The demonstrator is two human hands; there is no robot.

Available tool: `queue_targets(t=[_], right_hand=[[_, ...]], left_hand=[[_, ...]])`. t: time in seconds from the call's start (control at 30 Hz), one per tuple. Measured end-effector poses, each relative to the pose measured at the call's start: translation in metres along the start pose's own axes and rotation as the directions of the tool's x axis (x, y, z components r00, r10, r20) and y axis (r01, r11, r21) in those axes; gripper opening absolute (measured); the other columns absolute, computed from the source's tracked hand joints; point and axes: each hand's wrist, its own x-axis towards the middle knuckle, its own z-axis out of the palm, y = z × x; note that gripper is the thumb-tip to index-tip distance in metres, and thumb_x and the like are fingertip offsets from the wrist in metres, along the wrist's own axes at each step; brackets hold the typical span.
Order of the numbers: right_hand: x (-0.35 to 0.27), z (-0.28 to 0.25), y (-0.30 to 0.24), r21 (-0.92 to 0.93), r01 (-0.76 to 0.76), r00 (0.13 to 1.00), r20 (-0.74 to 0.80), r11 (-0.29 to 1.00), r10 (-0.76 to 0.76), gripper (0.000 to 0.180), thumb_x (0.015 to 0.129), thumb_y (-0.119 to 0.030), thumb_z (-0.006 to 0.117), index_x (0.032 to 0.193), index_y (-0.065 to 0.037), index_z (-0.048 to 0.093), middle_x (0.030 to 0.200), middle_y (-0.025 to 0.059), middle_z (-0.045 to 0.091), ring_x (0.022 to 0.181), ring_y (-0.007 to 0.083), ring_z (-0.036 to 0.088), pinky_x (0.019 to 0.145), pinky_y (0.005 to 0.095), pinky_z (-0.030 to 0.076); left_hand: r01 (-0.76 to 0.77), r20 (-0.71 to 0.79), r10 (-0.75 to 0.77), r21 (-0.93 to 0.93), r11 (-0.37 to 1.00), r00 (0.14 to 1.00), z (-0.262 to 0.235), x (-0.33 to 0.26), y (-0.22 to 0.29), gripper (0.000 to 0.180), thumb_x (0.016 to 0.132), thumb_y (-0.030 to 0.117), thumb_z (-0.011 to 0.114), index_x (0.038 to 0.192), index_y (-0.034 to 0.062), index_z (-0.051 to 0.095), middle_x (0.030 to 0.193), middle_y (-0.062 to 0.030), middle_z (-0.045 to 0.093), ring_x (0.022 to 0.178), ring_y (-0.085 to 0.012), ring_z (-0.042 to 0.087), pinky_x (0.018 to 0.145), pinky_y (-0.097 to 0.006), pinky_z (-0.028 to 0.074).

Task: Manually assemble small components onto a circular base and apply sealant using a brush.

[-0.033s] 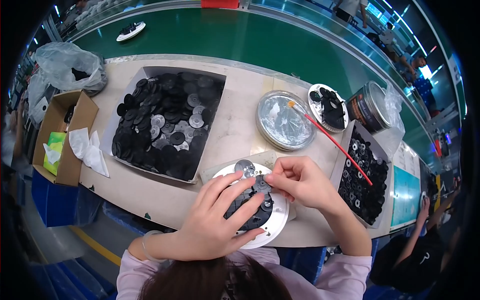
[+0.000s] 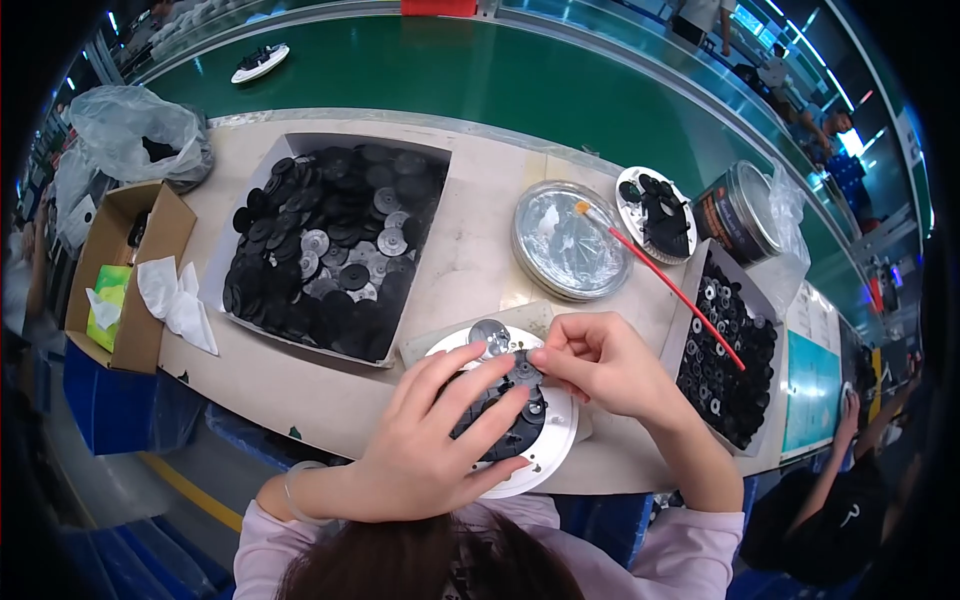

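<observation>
A round white plastic base [image 2: 559, 440] lies on the table in front of me, carrying a black plate with gears. My left hand [image 2: 432, 430] reaches over it from the left with fingers spread, covering much of the black plate. Index finger and thumb of my right hand [image 2: 605, 365] are pinched together at the edge of a dark grey gear wheel [image 2: 522, 373] on the base. Behind my left fingertips, a shiny clear-grey disc [image 2: 490, 336] sits at the base's far edge. What lies under the left palm is hidden.
A large box [image 2: 405, 325] of black and grey gears stands left; a box of small rings [image 2: 725, 360] stands right, with a red-handled brush [image 2: 680, 290] across it. Beyond are a round tin [image 2: 570, 240], another loaded white base [image 2: 627, 210], a can [image 2: 735, 215] and a green conveyor [image 2: 420, 70].
The small white base on the green conveyor has shifted very slightly to the left. Both my hands keep their places.
</observation>
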Motion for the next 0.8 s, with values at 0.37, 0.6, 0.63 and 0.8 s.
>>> queue_targets(t=[0.37,0.6,0.63,0.8], right_hand=[[-0.003,-0.003,0.011,0.089,0.043,0.998,0.049,0.995,-0.047,0.019,0.084,-0.013,0.058,0.068,-0.004,0.051,0.059,-0.0038,0.051,0.049,0.0009,0.044,0.042,0.0162,0.031],[-0.038,-0.048,0.005,-0.497,0.108,0.757,-0.520,0.861,-0.396,0.009,0.079,-0.010,0.061,0.076,-0.002,0.058,0.061,-0.0035,0.053,0.054,0.0027,0.049,0.049,0.0162,0.036],[-0.049,-0.063,0.006,-0.544,0.048,0.612,-0.647,0.837,-0.455,0.008,0.079,-0.010,0.060,0.078,-0.002,0.059,0.061,-0.0030,0.053,0.056,0.0033,0.050,0.050,0.0172,0.037],[-0.104,-0.152,0.045,-0.568,-0.401,0.333,-0.821,0.718,-0.464,0.016,0.075,-0.007,0.062,0.091,-0.003,0.063,0.069,0.0053,0.062,0.062,0.0094,0.056,0.060,0.0232,0.044]], left_hand=[[-0.056,0.182,0.047,0.043,0.997,0.982,-0.005,0.013,-0.002,0.055,0.066,0.031,0.070,0.113,0.0073,0.055,0.117,-0.0117,0.050,0.107,-0.0314,0.046,0.090,-0.045,0.037],[-0.042,0.213,0.026,0.072,0.997,0.977,-0.007,0.015,-0.001,0.052,0.065,0.029,0.069,0.111,0.0070,0.056,0.114,-0.0117,0.051,0.103,-0.0296,0.047,0.093,-0.046,0.034],[-0.027,0.220,0.005,0.097,0.995,0.975,-0.005,0.015,0.000,0.052,0.065,0.028,0.069,0.110,0.0070,0.056,0.115,-0.0116,0.051,0.104,-0.0297,0.047,0.093,-0.046,0.034],[-0.025,0.170,0.012,0.071,0.997,0.985,-0.003,0.015,0.002,0.054,0.059,0.023,0.072,0.109,0.0067,0.057,0.114,-0.0108,0.052,0.106,-0.0312,0.045,0.095,-0.049,0.032]])
